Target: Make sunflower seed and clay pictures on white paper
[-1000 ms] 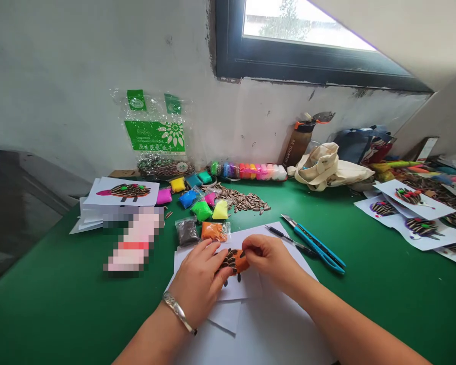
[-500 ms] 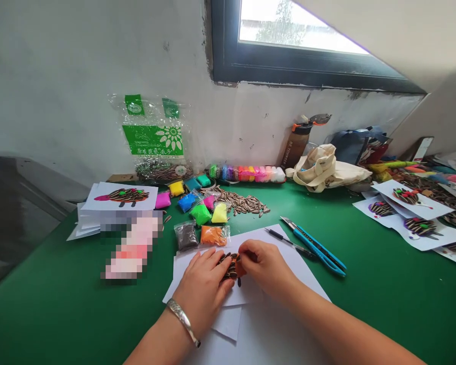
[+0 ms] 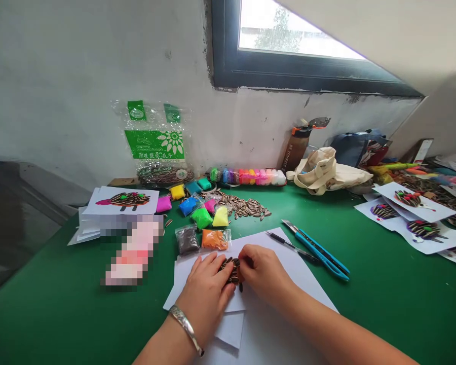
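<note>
White paper sheets point(image 3: 292, 266) lie in front of me, bearing a small seed picture: striped sunflower seeds point(image 3: 233, 276) set close together on orange clay point(image 3: 240, 277). My left hand point(image 3: 207, 284), with a silver bangle at the wrist, rests flat over the picture's left part, fingers stretched out. At the picture's right edge, my right hand point(image 3: 264, 271) has thumb and forefinger pinched together against the orange clay; whatever is between the fingertips is hidden. One dark seed sticks out below the clay.
Clay packets, among them an orange packet point(image 3: 215, 239), sit beyond the paper near loose sunflower seeds point(image 3: 247, 207). A pen point(image 3: 289, 245) and blue utility knife point(image 3: 319, 253) lie right. Finished seed pictures point(image 3: 127, 201) are stacked left; others lie right. A bottle point(image 3: 297, 149) stands behind.
The view has tilted up slightly. My right fingertips stay at the picture's right edge and now cover more of the orange clay. My left hand holds its place.
</note>
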Demonstrator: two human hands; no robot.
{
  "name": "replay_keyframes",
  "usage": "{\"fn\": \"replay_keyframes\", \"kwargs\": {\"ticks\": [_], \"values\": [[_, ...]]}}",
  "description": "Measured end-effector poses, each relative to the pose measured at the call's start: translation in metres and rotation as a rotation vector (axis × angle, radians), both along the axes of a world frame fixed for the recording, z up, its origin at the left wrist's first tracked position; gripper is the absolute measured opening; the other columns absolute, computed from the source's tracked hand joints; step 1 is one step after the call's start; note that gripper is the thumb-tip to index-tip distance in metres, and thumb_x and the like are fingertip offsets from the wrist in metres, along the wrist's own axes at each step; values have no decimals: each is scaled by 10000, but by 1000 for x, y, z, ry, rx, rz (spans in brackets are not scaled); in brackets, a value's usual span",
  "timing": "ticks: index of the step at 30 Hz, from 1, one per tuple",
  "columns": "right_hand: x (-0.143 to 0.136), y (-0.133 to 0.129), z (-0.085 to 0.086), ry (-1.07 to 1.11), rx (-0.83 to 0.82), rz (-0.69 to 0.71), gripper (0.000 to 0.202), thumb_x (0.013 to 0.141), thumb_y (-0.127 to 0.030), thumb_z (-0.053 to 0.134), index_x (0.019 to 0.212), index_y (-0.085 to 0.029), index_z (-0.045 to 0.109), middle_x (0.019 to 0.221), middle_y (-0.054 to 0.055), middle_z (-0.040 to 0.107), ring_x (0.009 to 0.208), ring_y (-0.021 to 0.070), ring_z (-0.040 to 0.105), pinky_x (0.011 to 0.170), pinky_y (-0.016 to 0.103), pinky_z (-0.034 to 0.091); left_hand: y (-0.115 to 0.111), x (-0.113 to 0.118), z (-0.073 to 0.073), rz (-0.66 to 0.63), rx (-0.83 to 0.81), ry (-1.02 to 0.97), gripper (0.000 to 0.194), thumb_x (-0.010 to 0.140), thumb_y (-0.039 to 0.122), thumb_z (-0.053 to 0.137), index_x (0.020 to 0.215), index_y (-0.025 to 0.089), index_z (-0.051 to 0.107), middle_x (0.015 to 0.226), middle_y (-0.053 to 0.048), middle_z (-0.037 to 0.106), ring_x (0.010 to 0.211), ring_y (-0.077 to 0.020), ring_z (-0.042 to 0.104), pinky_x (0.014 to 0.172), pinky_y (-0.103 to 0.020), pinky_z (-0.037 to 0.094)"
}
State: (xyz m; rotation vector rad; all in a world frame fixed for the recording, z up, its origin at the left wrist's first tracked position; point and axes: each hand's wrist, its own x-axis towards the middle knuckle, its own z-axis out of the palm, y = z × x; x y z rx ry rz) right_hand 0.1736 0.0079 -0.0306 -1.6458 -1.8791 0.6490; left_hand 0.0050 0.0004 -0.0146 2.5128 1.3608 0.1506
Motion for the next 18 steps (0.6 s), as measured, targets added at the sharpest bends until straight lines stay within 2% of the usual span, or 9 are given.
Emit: {"fn": "replay_keyframes", "kwargs": {"ticks": [6,13,18], "values": [[-3,0,-2,-44,23,43,143,766,-88,497,678,-174,570,659,-7,585,621,116,497,580,211,307,0,0,-2,8,9,-32,389,860,215,505,1238,166,588,1315,-130,555,1256,-322,457,1049,-584,337],[9,-4,6,-72,10,85,165,829,-118,508,746,-187,632,768,3,578,689,111,519,611,202,331,0,1,-1,12,10,-30,382,867,233,503,1235,178,589,1316,-121,557,1255,-328,457,1039,-589,346],[12,-5,5,-181,-34,92,215,834,-117,495,673,-181,622,725,2,561,665,111,516,593,208,319,-1,0,-1,3,6,-26,381,873,229,490,1239,176,584,1318,-122,554,1257,-331,452,1033,-600,344]]}}
